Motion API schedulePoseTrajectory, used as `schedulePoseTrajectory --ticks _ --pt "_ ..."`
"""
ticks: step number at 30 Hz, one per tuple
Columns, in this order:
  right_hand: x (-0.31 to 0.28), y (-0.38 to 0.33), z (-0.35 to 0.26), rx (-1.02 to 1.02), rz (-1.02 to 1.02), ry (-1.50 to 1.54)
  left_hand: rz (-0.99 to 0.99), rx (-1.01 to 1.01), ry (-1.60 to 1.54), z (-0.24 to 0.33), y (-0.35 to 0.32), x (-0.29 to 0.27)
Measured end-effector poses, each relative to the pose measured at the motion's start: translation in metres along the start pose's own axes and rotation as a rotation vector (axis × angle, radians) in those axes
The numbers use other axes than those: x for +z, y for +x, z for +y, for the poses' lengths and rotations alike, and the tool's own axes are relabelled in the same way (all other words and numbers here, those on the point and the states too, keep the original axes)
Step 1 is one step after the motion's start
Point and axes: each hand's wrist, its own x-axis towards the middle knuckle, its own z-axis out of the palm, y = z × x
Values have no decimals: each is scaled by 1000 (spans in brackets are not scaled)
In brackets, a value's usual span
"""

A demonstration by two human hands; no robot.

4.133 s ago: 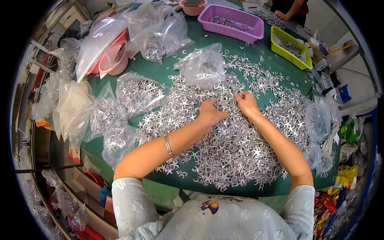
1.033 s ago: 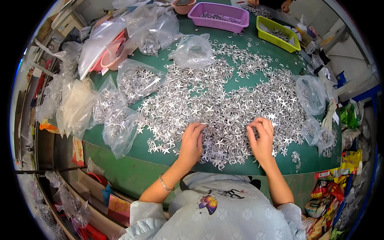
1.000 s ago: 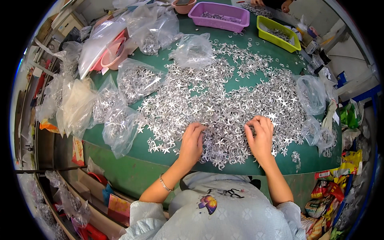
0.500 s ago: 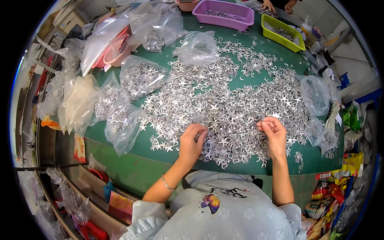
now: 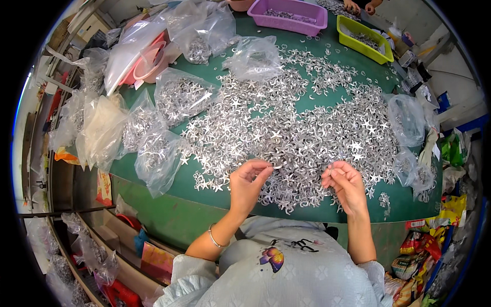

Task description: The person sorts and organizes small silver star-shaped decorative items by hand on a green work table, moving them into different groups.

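Note:
A wide heap of small silvery star and crescent pieces [image 5: 307,138] covers the middle of the green table [image 5: 204,192]. Over its near edge, my left hand [image 5: 248,184] pinches a small silvery curved piece [image 5: 277,167] between thumb and fingertips. To the right, my right hand [image 5: 345,185] is closed in a pinch above the heap; what its fingertips hold is too small to make out. The two hands are apart, with loose pieces between them.
Clear bags of pieces [image 5: 181,97] lie left of the heap, and a crumpled clear bag [image 5: 254,57] behind it. A purple basin [image 5: 289,25] and a lime-green basin [image 5: 364,43] stand at the back. Another person's hands [image 5: 353,7] work at the far edge.
My left hand has moved slightly right, and a curved piece now shows at its fingertips. My right hand has shifted a little nearer and turned, its fingers pointing more to the left.

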Motion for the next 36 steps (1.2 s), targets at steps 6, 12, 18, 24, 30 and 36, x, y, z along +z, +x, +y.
schedulePoseTrajectory --ticks 6,12,18,24,30,36 --pt "11 -7 1 68 -64 -56 -116 -157 -86 4 -11 4" --pt "9 -16 2 63 -59 -88 -352 -613 -815 4 -24 9" --pt "23 -25 15 -85 72 -127 -478 -799 -518 -8 -40 23" --pt "33 -32 32 436 77 585 -512 -360 93 3 -55 44" --pt "24 -32 44 566 72 753 -588 18 246 -2 -60 43" --pt "27 -35 49 588 83 727 -649 255 395 2 -58 44"
